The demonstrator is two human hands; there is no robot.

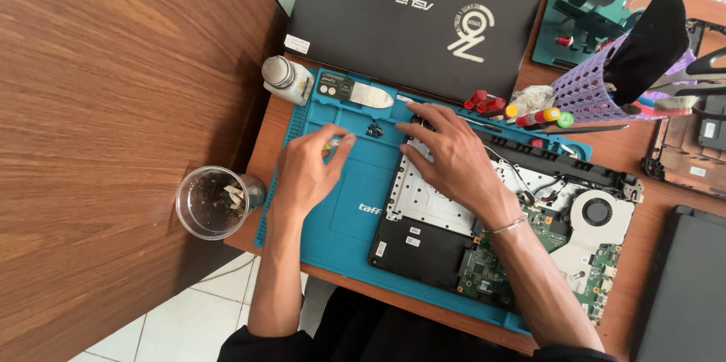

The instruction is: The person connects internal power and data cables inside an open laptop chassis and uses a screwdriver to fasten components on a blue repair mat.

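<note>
Nearest the body: the opened laptop chassis (484,233) lies on the blue repair mat (344,211), green motherboard (491,267) and cooling fan (597,212) exposed at its right end, silver metal shield plate (427,203) at its left. Right hand (454,158) rests flat on that plate, fingers spread and extended toward the far left corner of the chassis, gripping nothing visible. Left hand (310,169) sits on the mat just left of the chassis, fingers curled around a small greenish-yellow item (330,146), probably a driver handle; too hidden to confirm. Judgement: keep the right palm pressing the chassis steady and move small parts straight into the mat's tray recesses. A small dark part (373,131) lies just beyond. Farther: white bottle (287,78), closed black laptop (420,22).
</note>
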